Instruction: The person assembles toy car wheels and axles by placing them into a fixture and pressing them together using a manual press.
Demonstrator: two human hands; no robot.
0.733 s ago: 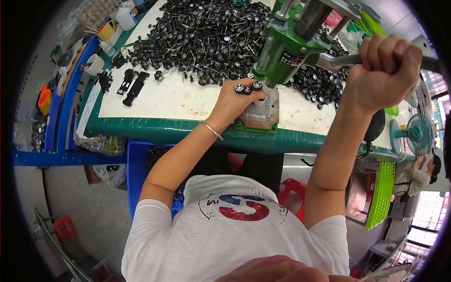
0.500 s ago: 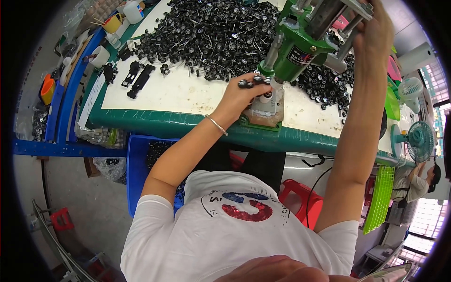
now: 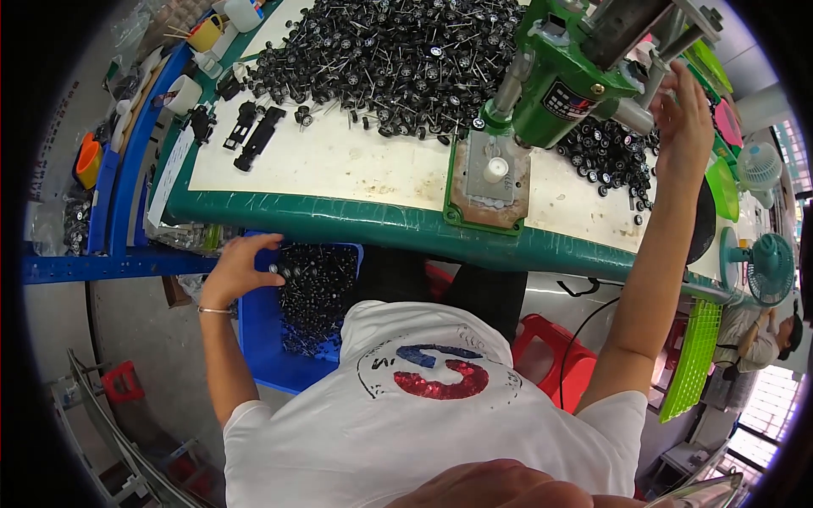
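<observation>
White worktop (image 3: 356,178) holds many wheels (image 3: 398,63). The left hand (image 3: 232,274) is spread at the bin (image 3: 261,334) edge, so wheels dropped there could miss (the right hand (image 3: 684,127) hides its grip).

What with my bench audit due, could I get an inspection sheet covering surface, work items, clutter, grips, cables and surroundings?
Surface: stained cream bench top, green edge.
Work items: green press, white round piece on its base; blue bin containing black wheel parts.
Clutter: large heap of wheels and axles; two black elongated parts to its left.
Grips: left grip open at the bin; right grip beside the press lever, contact unclear.
Cables: thin black cable hanging by red stool.
Surroundings: teal fan, another person, right.
</observation>
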